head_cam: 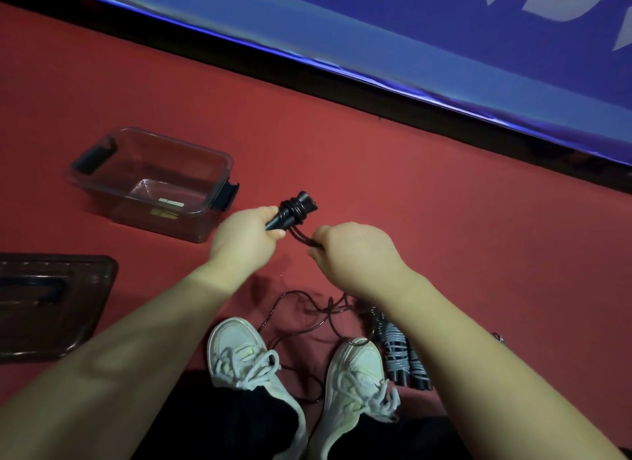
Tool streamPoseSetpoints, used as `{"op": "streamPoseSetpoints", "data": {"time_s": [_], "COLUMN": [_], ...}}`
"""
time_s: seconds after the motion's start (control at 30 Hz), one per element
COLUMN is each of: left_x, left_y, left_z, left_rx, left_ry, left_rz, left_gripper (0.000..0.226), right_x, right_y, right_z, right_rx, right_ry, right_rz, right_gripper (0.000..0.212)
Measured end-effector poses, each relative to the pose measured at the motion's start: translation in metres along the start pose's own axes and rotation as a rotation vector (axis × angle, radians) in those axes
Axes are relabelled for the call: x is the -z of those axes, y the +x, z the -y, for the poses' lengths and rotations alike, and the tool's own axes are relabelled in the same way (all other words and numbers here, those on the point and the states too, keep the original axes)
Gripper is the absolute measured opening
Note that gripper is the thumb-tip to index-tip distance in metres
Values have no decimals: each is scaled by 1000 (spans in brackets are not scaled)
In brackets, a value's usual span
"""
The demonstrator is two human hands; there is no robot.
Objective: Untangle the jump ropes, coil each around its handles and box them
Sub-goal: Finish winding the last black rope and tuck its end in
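Observation:
My left hand [244, 235] grips the black handles [292, 210] of a jump rope, held above the red floor, with a few turns of dark rope wound round them. My right hand [352, 251] pinches the dark rope [302, 238] just right of the handles. The loose remainder of that rope [301, 309] lies in loops on the floor by my shoes. A second jump rope [398, 352], with pale cord coiled round its dark handles, lies on the floor to the right of my right shoe. The clear plastic box [102, 186] stands open at the left, holding no rope.
The box's dark lid [51, 302] lies flat on the floor at the far left. My white shoes [246, 353] are at the bottom middle. A black edge and a blue banner [444, 49] run diagonally across the back.

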State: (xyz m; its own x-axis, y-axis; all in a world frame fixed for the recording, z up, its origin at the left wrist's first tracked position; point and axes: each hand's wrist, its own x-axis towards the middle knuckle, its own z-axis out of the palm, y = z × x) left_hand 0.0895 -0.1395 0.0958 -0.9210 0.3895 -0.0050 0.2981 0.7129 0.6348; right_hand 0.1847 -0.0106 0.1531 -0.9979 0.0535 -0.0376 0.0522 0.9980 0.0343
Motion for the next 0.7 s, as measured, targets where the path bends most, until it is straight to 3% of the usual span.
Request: {"op": "streamPoseSetpoints", "data": {"time_s": [0.13, 0.27, 0.43, 0.5, 0.57, 0.6, 0.63, 0.7], "left_x": [-7, 0, 15, 23, 31, 34, 37, 39], "left_y": [-9, -13, -14, -16, -19, -21, -22, -25], "left_z": [-3, -9, -22, -24, -25, -27, -30, -37], "left_rx": [-174, -337, -574, -633, -615, -596, -586, -588], "left_ry": [215, 320, 293, 237, 40, -73, -160, -238], "left_rz": [162, 322, 436, 510, 624, 667, 690, 706], "left_gripper": [33, 37, 40, 38, 35, 34, 33, 34], "right_x": [21, 52, 61, 59, 56, 54, 50, 44], "right_y": [12, 28, 46, 44, 40, 39, 40, 40], "right_z": [2, -17, -43, -48, -62, -69, -76, -77], "right_rx": [197, 433, 563, 675, 890, 954, 951, 761], "right_ry": [-239, -395, -535, -517, -497, -467, -420, -231], "right_rz": [9, 148, 287, 275, 108, 7, -78, -20], "right_gripper": [18, 25, 32, 27, 18, 24, 31, 36]}}
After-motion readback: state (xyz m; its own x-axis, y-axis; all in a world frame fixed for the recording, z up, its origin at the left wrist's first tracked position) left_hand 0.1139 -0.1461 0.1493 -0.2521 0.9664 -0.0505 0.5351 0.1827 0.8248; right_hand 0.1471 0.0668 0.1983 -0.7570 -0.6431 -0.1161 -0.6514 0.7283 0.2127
